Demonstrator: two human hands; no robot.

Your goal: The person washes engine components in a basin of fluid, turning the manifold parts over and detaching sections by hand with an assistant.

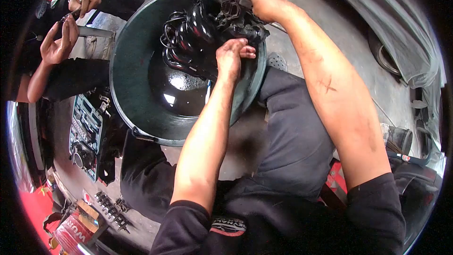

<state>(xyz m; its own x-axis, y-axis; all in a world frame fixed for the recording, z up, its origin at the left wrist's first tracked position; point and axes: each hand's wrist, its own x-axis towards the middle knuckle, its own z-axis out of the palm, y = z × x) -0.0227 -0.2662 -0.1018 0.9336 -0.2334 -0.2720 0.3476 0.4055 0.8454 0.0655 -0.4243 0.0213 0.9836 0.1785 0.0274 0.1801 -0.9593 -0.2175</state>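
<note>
A black engine part with curved glossy pipes is held over the upper right side of a large dark green tub. My left hand is closed at the part's lower edge, with its fingers curled and partly hidden. At the part's upper right end, my right hand grips the dark housing. Dark liquid with bright reflections lies in the bottom of the tub.
Another person's hands hold a small dark item at the upper left. An open socket set lies left of the tub, with a camshaft-like part below it. A tyre and plastic sheeting are at the right.
</note>
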